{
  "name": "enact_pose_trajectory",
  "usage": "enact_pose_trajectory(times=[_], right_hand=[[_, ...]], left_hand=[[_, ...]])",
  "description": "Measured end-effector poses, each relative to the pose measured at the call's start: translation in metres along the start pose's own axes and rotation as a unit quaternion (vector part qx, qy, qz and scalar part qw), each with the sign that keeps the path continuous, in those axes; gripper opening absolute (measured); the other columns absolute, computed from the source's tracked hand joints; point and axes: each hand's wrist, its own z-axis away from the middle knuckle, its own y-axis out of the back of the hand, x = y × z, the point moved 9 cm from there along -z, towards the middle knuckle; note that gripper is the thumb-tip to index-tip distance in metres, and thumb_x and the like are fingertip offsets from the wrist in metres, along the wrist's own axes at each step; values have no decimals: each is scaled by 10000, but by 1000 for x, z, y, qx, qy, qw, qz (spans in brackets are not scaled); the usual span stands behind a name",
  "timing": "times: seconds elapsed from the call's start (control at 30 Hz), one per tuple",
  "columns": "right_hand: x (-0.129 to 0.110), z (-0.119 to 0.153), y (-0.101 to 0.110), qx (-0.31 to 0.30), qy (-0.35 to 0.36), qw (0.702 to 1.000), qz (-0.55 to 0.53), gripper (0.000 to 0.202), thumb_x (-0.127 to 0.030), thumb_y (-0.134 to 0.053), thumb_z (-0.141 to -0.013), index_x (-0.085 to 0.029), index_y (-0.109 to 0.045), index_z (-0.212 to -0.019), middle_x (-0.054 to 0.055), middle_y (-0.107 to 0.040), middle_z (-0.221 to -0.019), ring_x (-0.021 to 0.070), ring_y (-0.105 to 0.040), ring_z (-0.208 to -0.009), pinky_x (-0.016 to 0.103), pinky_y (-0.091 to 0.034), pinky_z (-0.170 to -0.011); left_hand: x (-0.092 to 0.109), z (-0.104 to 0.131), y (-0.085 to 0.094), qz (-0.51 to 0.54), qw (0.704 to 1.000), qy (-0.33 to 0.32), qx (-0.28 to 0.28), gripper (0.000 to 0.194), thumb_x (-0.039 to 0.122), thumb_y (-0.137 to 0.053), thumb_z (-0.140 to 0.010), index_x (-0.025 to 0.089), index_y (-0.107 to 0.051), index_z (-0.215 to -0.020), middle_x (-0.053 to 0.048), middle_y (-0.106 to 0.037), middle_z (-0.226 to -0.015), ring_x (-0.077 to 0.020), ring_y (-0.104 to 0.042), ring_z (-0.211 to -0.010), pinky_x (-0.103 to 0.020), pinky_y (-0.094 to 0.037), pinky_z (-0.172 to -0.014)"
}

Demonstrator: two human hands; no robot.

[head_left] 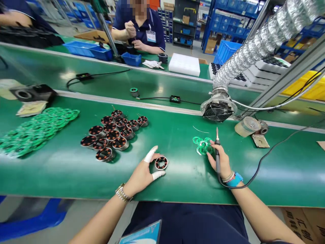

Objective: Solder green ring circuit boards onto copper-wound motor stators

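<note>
Wound ring (157, 164) is flanked by left hand (141, 171), spread wide (finger cots (151, 154) worn); soldering iron (217, 152) is held in right hand (224, 162) beside green boards (202, 149).

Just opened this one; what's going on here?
A person's left hand is spread around a wound metal ring on the green bench; I can't tell whether it touches. Their right hand holds a soldering iron, its fingers at a small pile of green circuit boards. More wound rings stand grouped to the left. Across the bench, a co-worker works too.
</note>
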Motion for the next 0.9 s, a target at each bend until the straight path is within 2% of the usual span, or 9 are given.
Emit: enact_pose_trajectory(times=[0.1, 0.2, 0.27, 0.37, 0.47, 0.57, 0.67, 0.77, 0.9], right_hand=[[-29, 12, -10, -38, 41, 997, -49, 354, -124, -536, -787, -221, -435, -1112, 117, -533, -1209, 228, -529, -1097, 389, -449, -913], [-55, 24, -32, -114, 66, 988, -78, 355, -105, -538, -780, -216, -461, -1107, 114, -540, -1179, 233, -525, -1074, 401, -466, -891], [-64, 25, -41, -131, 59, 986, -85, 355, -124, -559, -784, -214, -464, -1114, 114, -557, -1136, 238, -532, -1038, 412, -478, -866], [-78, 21, -44, -128, 61, 981, -130, 317, -135, -533, -819, -215, -459, -1117, 102, -566, -1126, 226, -512, -1067, 396, -456, -898], [-92, 21, -49, -162, 73, 968, -178, 267, -112, -468, -849, -221, -470, -1093, 73, -586, -1064, 191, -539, -1007, 339, -461, -868], [-94, 25, -52, -179, 57, 967, -170, 194, -112, -453, -854, -216, -504, -1011, 47, -592, -910, 175, -555, -842, 305, -473, -755], [-89, 27, -51, -159, 32, 972, -167, 145, -125, -466, -851, -212, -513, -957, 35, -563, -821, 171, -528, -776, 286, -460, -697], [-85, 28, -49, -135, 11, 972, -193, 173, -128, -476, -844, -212, -497, -993, 24, -536, -786, 163, -511, -745, 276, -454, -683], [-85, 27, -47, -119, 3, 977, -175, 199, -138, -453, -850, -201, -486, -1036, 33, -523, -772, 175, -498, -732, 299, -448, -671]], left_hand=[[3, 5, -1, -4, 999, 19, 42, 840, 302, -659, -724, 175, -148, -1378, -99, -599, -1151, -241, -500, -1162, -453, -343, -1020], [10, 8, -9, -15, 999, 22, 45, 691, 329, -697, -680, 170, -364, -1265, -94, -614, -1101, -256, -558, -1078, -441, -410, -957], [19, 9, -19, -26, 999, 9, 39, 567, 353, -723, -644, 169, -485, -1125, -95, -606, -1079, -259, -576, -1027, -431, -444, -909], [35, 10, -37, -22, 999, -19, 17, 477, 355, -740, -624, 171, -533, -1012, -100, -582, -1093, -255, -558, -1037, -424, -449, -897], [44, 10, -50, 6, 999, -32, 2, 481, 327, -750, -617, 178, -518, -1012, -118, -561, -1145, -266, -524, -1103, -446, -430, -920], [45, 11, -55, 22, 999, -32, -13, 474, 315, -744, -631, 189, -492, -1012, -127, -550, -1176, -276, -508, -1135, -462, -431, -917], [43, 11, -54, 14, 999, -30, -32, 548, 325, -737, -646, 199, -452, -1097, -120, -557, -1170, -273, -510, -1136, -455, -427, -927], [43, 10, -52, -11, 998, -28, -48, 644, 321, -732, -653, 202, -401, -1193, -102, -589, -1124, -267, -514, -1123, -463, -401, -954], [53, 12, -52, -38, 997, -53, -32, 449, 299, -722, -649, 188, -504, -1026, -86, -571, -1080, -254, -521, -1066, -456, -398, -950]])
